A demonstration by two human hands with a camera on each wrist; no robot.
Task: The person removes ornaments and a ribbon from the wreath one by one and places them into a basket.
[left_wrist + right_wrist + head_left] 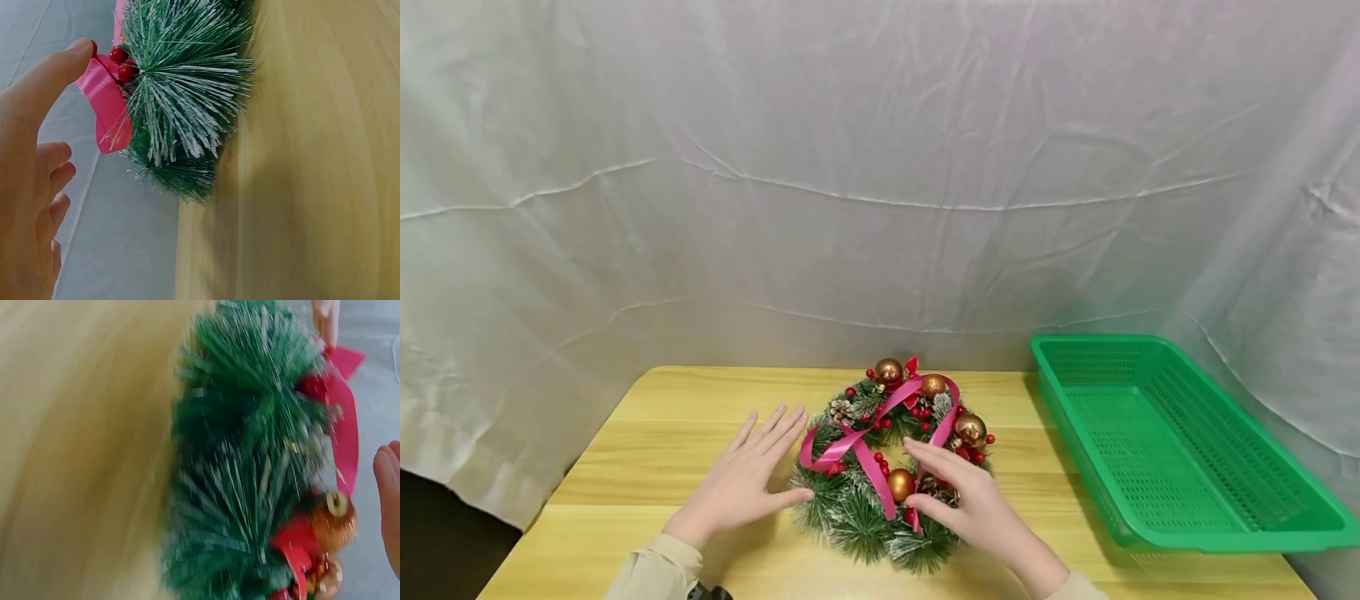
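A green Christmas wreath (859,527) with frosted tips lies on the wooden table, trimmed with red berries, pine cones and copper-coloured baubles (970,429). A loose pink ribbon (874,479) loops across its top and left side. Beside the wreath's left edge, my left hand (741,485) is spread with straight fingers; in the left wrist view its thumb (59,72) points toward the berries and ribbon. My right hand (973,504) hovers over the right front of the wreath, thumb and fingers apart near a gold bauble (901,484). Neither hand holds anything.
A green plastic basket (1225,546) with slotted sides stands at the right of the table (625,475). Behind the table hangs a pale grey cloth (850,250), which also runs down both sides.
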